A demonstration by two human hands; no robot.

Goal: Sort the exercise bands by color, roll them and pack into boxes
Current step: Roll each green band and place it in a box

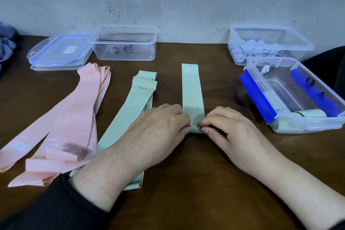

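Note:
A mint-green band [192, 91] marked 30 LB lies flat along the middle of the brown table [214, 183]. Its near end is folded over into a small roll. My left hand [158, 129] pinches that roll from the left, and my right hand [229, 129] pinches it from the right. A pile of green bands [134, 104] lies left of it, partly under my left forearm. Further left is a pile of pink bands [61, 127] marked 15 LB. A clear box with blue clips [261, 73] at the right holds rolled green bands [311, 113].
At the back right a clear box [308, 45] holds pale blue rolled bands. An unfilled clear box [125, 43] stands at the back centre, with stacked blue-rimmed lids [59, 52] to its left. Blue cloth [5, 41] lies at the far left. A wall runs behind the table.

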